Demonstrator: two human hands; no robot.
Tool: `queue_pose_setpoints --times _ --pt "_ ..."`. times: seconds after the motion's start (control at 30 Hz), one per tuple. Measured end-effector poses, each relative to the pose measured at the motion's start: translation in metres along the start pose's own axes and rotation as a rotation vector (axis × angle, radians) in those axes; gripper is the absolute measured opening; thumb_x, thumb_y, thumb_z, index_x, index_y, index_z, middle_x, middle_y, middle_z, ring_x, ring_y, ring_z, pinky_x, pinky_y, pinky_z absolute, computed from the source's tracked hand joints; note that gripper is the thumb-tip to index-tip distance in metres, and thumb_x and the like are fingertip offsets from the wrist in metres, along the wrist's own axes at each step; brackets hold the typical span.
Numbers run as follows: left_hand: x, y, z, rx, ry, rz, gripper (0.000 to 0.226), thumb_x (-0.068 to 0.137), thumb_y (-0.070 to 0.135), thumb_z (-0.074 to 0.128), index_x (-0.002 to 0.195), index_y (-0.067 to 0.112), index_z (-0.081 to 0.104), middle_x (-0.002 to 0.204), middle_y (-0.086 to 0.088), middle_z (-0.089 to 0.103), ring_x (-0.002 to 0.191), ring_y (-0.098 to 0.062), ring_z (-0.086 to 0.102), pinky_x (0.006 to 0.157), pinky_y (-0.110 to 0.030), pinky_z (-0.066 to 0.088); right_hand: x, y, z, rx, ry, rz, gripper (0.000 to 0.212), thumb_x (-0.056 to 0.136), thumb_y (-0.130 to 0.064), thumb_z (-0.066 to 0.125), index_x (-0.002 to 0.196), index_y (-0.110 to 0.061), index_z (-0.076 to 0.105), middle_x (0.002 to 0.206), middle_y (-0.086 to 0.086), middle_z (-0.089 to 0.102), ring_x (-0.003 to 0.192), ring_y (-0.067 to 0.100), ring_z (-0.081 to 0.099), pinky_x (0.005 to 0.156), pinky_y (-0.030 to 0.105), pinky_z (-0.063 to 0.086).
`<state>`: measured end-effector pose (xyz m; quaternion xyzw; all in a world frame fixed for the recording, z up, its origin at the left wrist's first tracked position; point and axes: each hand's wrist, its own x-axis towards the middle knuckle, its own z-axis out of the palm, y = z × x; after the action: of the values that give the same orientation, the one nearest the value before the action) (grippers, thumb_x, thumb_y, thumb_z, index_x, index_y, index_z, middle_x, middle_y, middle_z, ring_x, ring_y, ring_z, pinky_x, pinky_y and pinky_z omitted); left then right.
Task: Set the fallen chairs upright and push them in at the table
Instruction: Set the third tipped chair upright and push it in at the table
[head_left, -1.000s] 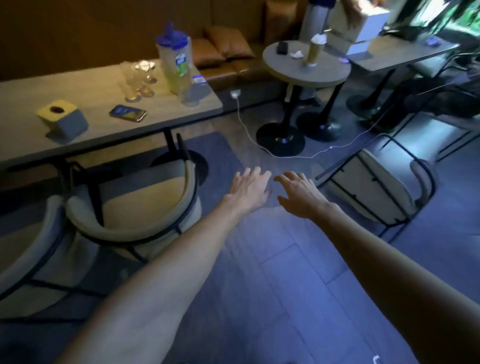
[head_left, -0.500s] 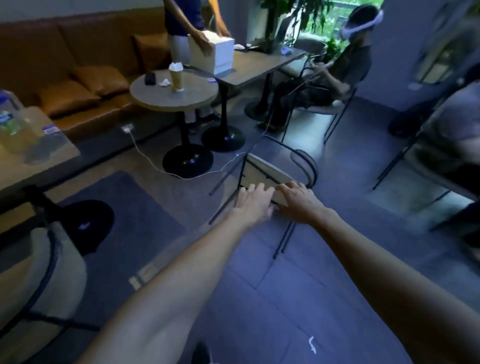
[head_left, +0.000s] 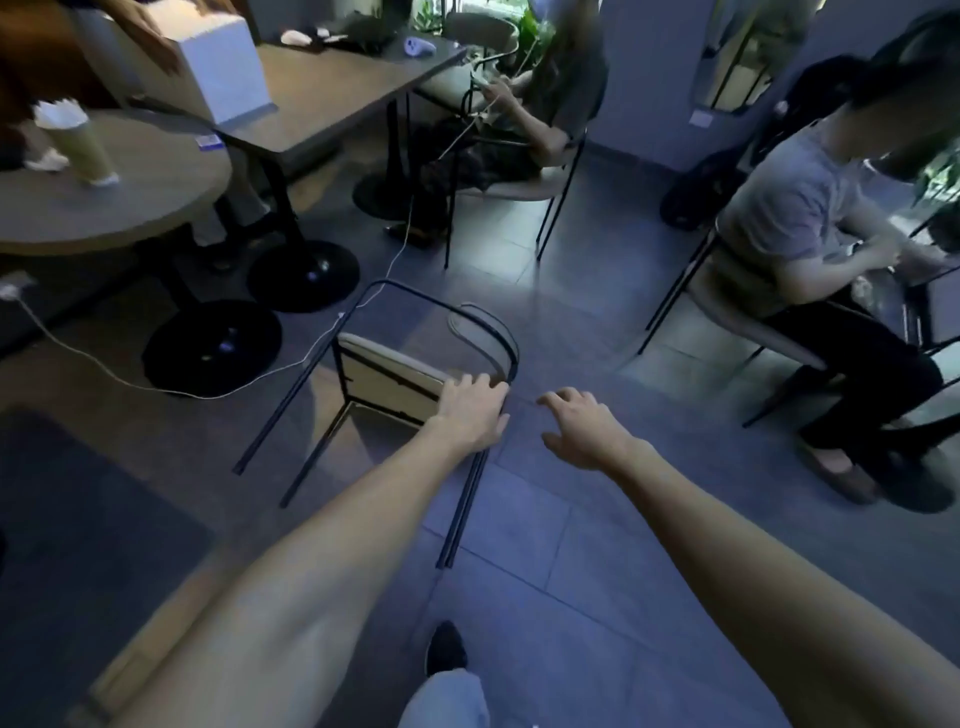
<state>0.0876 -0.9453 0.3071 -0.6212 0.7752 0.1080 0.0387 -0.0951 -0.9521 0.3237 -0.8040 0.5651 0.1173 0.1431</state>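
1. Head view: the fallen chair (head_left: 395, 379) lies on its side on the floor (head_left: 545, 545), right of the round desk (head_left: 104, 218).
2. Your left hand (head_left: 470, 410) rests on its seat edge, fingers curled over it.
3. Your right hand (head_left: 584, 428) hovers just beside, fingers spread, holding nothing.

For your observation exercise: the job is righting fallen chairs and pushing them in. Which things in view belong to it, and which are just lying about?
Belongs to the job:
- fallen chair
- left hand, on the chair's seat edge
- right hand, open, not touching

Just lying about:
- paper cup on the round table
- white box
- white cable across the floor
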Motion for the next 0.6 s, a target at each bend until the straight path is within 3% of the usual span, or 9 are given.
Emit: queue_pose_setpoints --times 0.37,0.6 --pt "0.238 -0.011 -0.011 0.051 -0.073 -0.059 0.040 0.097 0.041 0.048 0.128 0.017 0.050 0.129 -0.013 0.054 0.121 -0.035 0.049 0.097 -0.047 0.039 0.220 0.136 -0.043 0.084 -0.051 -0.063 0.059 0.094 -0.038 0.057 0.147 -0.018 0.038 0.147 0.013 0.041 0.131 0.038 0.041 0.104 0.050 0.041" --pt "0.399 -0.046 0.043 -0.134 -0.154 -0.381 0.045 0.098 0.045 0.046 0.131 0.015 0.050 0.135 -0.014 0.051 0.127 -0.036 0.046 0.101 -0.050 0.037 0.392 0.202 -0.004 0.130 -0.178 -0.202 0.059 0.094 -0.038 0.056 0.146 -0.017 0.039 0.145 0.014 0.043 0.129 0.039 0.042 0.104 0.050 0.041"
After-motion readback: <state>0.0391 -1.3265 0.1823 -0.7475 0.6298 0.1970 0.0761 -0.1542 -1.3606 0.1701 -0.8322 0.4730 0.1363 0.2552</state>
